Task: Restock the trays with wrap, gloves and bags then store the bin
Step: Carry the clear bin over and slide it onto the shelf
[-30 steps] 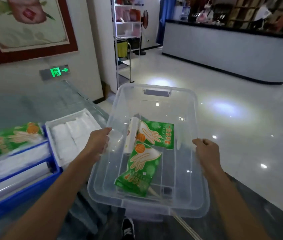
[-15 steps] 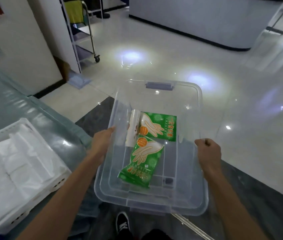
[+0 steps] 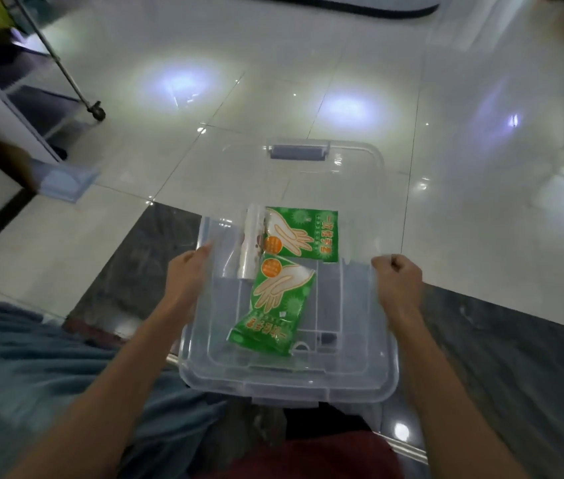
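Observation:
I carry a clear plastic bin [image 3: 287,385] in front of me above the floor. My left hand [image 3: 187,274] grips its left rim and my right hand [image 3: 398,278] grips its right rim with curled fingers. Inside the bin lie two green packets of gloves, one [image 3: 303,233] toward the far side and one [image 3: 273,305] nearer me, and a roll of clear wrap [image 3: 251,243] beside them. A grey handle [image 3: 297,152] sits on the bin's far edge.
Glossy white floor tiles [image 3: 308,81] stretch ahead, with a dark stone strip [image 3: 501,357] below the bin. A wheeled metal rack [image 3: 95,110] stands at the far left. A grey-blue covered surface [image 3: 14,357] is at my lower left.
The view has tilted down and turned right. The trays on the table have left the view. The bin stays in both hands, now over the floor.

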Motion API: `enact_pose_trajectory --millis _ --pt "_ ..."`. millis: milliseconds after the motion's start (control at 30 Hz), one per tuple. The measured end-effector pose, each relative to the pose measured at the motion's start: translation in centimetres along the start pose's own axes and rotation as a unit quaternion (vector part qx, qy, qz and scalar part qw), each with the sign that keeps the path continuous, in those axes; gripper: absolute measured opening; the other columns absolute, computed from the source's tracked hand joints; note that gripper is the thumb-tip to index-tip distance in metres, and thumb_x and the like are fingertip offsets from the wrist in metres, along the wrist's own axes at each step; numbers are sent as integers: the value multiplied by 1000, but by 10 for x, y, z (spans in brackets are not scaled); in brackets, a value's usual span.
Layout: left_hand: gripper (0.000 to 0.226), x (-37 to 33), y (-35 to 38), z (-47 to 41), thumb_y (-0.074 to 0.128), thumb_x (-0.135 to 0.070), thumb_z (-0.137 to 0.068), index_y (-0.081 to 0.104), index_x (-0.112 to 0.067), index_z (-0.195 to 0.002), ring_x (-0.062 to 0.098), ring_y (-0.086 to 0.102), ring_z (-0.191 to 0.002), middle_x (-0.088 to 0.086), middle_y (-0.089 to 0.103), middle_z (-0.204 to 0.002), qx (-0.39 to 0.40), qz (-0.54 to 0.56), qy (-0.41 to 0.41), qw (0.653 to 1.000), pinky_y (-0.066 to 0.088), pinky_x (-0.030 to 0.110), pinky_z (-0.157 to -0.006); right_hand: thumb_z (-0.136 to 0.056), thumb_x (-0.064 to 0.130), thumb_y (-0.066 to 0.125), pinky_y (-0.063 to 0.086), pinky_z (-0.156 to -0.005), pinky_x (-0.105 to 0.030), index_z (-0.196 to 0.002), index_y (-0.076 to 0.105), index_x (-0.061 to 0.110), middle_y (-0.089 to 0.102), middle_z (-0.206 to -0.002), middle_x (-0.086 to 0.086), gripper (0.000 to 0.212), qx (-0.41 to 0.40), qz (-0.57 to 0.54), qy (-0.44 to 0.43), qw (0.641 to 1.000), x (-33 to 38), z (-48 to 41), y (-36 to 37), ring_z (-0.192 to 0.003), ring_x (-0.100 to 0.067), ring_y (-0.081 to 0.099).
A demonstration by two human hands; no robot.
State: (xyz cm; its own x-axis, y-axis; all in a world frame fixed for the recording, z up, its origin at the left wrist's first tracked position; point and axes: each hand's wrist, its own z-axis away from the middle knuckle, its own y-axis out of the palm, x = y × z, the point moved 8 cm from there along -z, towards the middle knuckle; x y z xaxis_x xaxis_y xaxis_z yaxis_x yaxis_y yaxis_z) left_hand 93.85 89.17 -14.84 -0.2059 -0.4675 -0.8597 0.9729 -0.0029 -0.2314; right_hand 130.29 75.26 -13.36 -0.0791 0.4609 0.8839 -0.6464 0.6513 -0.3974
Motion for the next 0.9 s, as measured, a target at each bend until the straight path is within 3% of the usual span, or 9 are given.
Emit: enact_pose_trajectory --millis 167,333,500,700,900 --pt "32 -54 29 -75 62 -43 -92 67 -12 -91 21 51 -71 10 55 -77 -25 26 -3 999 43 38 -64 -91 19 59 37 -54 -25 -76 58 9 51 -66 -1 18 38 20 -25 999 62 -100 50 -59 -12 42" --pt "33 -90 26 -156 59 -34 -97 62 -15 -71 11 43 -50 0 49 -59 -76 85 -25 993 38 24 -49 -92 20 59 36 -55 -26 -81 61 6 52 -67 -1 18 92 51 -63 993 136 -183 132 -58 -12 43" --pt "38 -111 2 -268 60 -38 -96 56 -17 -64 12 36 -45 -7 45 -47 -133 119 -61 982 30 19 -42 -92 20 59 34 -53 -26 -76 58 8 52 -66 -2 19 132 98 -90 982 195 -261 253 -57 -13 44" --pt "32 -174 -21 -414 60 -38 -95 66 -16 -73 13 49 -55 -1 58 -64 -157 136 -75 975 38 28 -52 -94 19 56 31 -51 -26 -67 47 17 44 -62 1 29 144 140 -111 973 280 -343 392 -54 -12 38" --pt "31 -270 -22 -548 63 -37 -93 61 -12 -75 19 43 -60 10 49 -67 -129 124 -47 983 32 31 -56 -90 22 58 34 -52 -29 -78 61 9 52 -64 0 18 102 118 -98 983 356 -432 464 -57 -14 44"
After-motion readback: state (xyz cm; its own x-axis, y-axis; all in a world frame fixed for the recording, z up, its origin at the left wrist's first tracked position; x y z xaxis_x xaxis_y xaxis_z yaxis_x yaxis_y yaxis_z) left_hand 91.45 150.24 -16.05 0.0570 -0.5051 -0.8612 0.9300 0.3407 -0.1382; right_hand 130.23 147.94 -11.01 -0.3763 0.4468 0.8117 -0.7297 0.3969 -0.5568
